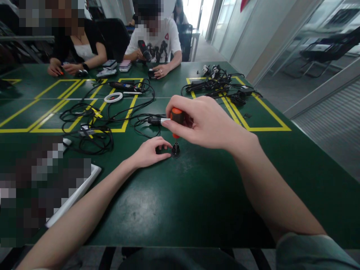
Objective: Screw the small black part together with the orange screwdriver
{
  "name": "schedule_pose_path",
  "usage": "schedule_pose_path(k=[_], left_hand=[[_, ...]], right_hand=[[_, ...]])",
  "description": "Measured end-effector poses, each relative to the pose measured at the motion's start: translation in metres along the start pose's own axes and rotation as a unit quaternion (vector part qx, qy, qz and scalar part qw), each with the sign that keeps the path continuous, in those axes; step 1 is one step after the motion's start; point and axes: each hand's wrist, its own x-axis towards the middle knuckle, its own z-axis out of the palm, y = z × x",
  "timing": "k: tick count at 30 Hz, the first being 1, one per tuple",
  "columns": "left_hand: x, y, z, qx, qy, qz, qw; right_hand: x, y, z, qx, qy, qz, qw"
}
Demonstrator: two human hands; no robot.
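Note:
My right hand point(204, 122) is closed around the orange and black handle of a screwdriver point(177, 113). The screwdriver stands upright, its shaft pointing down into a small round black part point(176, 152) on the green table. With thumb and forefinger, my left hand point(152, 152) pinches the near-left side of that black part; its other fingers are curled. Just behind my hands lies a black cable with a black and white connector point(154, 121). The screwdriver's tip is hidden inside the part.
Coiled black cables point(92, 137) and a white tape roll point(113, 97) lie left. More cables and plugs point(222, 84) are piled back right. White-edged trays point(75, 197) sit by my left arm. Across the table point(180, 210), a person point(160, 41) holds a power drill point(144, 50); another sits left.

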Motion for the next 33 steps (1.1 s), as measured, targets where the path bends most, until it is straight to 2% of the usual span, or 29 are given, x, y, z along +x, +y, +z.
schedule_pose_path(k=[11,15,19,21,24,28,33], left_hand=[[0.003,-0.003,-0.020,-0.104,-0.062,-0.054,0.991],[0.004,0.001,-0.021,-0.111,-0.055,-0.073,0.990],[0.003,0.001,-0.017,-0.101,-0.024,-0.074,0.992],[0.001,0.000,-0.013,-0.084,-0.010,-0.055,0.995],[-0.001,0.003,-0.006,-0.025,0.002,0.013,1.000],[-0.002,0.007,0.004,0.057,-0.005,0.084,0.995],[-0.001,0.006,0.010,0.123,-0.014,0.106,0.987]], right_hand=[[-0.001,-0.001,-0.007,0.030,-0.008,0.001,1.000],[-0.003,-0.002,-0.009,0.022,-0.015,0.002,1.000],[-0.002,-0.003,-0.008,0.003,-0.015,0.017,1.000],[-0.002,-0.003,-0.007,-0.010,-0.010,0.021,1.000],[-0.002,-0.003,-0.007,-0.009,-0.008,0.016,1.000],[-0.001,-0.005,-0.008,-0.017,-0.011,0.028,0.999],[0.001,-0.004,-0.008,-0.065,-0.010,0.054,0.996]])
